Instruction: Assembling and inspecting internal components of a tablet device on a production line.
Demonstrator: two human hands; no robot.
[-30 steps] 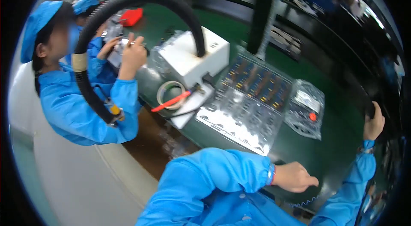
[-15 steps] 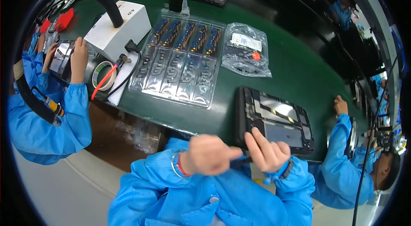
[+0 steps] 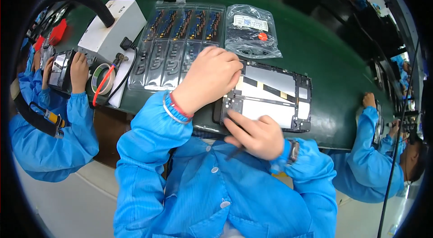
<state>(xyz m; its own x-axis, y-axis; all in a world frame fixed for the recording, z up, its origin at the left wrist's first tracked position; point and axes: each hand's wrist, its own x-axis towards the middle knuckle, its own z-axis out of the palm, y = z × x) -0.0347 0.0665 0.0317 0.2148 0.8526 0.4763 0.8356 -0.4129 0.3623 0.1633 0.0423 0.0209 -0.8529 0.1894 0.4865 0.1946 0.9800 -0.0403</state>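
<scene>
A flat tablet-like device (image 3: 270,114) lies on the bench in front of me, its inside bare: silver panels, a black frame and dark ribbon strips. My left hand (image 3: 209,78), with a red and a white band at the wrist, is closed over its upper left corner. What those fingertips pinch, if anything, is hidden. At the lower left edge is my right hand (image 3: 257,134), with a dark watch; its index finger stretches to the device. A thin dark tool (image 3: 234,152), blurred, sticks out from under its curled fingers.
Behind my left hand is a clear tray (image 3: 149,85) of small boards and dark curved parts. A clear bag (image 3: 252,35) lies behind the device. To the left are a white box (image 3: 115,26), a tape roll (image 3: 101,80) and a black hose. Co-workers sit on both sides.
My left hand has moved up and away from my right hand to the device's upper left corner. My right hand has shifted left and up along the device's near edge. My view has shifted slightly.
</scene>
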